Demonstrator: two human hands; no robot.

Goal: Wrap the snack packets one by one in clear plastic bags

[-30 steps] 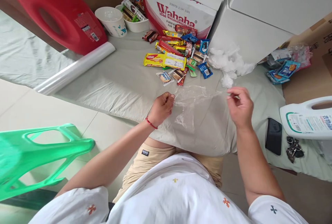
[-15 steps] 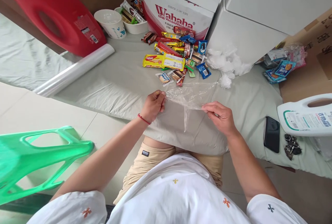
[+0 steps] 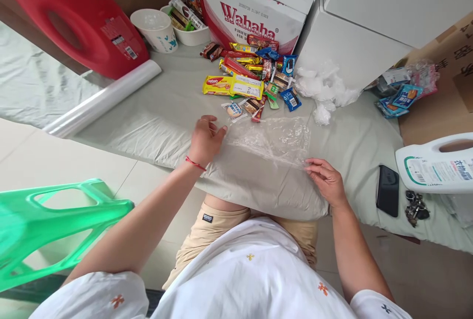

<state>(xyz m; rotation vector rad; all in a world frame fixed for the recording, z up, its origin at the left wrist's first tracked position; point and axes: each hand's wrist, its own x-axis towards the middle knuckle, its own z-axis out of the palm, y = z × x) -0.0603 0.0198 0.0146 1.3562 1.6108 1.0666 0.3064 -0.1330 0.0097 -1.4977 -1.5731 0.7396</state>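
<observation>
A clear plastic bag (image 3: 273, 137) lies spread on the grey-green sheet in front of me. My left hand (image 3: 207, 137) is just off the bag's left end, thumb and fingers apart, with nothing in it. At the bag's near right corner, my right hand (image 3: 325, 176) pinches the film between thumb and fingertips. Just beyond the bag is a heap of wrapped snacks: a yellow nabati wafer pack (image 3: 218, 85), a blue packet (image 3: 290, 99), a small round biscuit in clear wrap (image 3: 234, 110) and several red and yellow bars.
Behind the snacks stands a Wahaha carton (image 3: 251, 16), with crumpled white plastic (image 3: 325, 87) on its right. At left are a paper cup (image 3: 155, 31), a snack bowl (image 3: 192, 37), a film roll (image 3: 107, 100) and a red jug (image 3: 121, 38). Right: phone (image 3: 388, 191), keys (image 3: 417, 208), white bottle (image 3: 436, 164).
My left hand has let go of the bag and moved left, its fingers opening. My right hand has shifted right and nearer with the bag's corner. The bag now lies flatter.
</observation>
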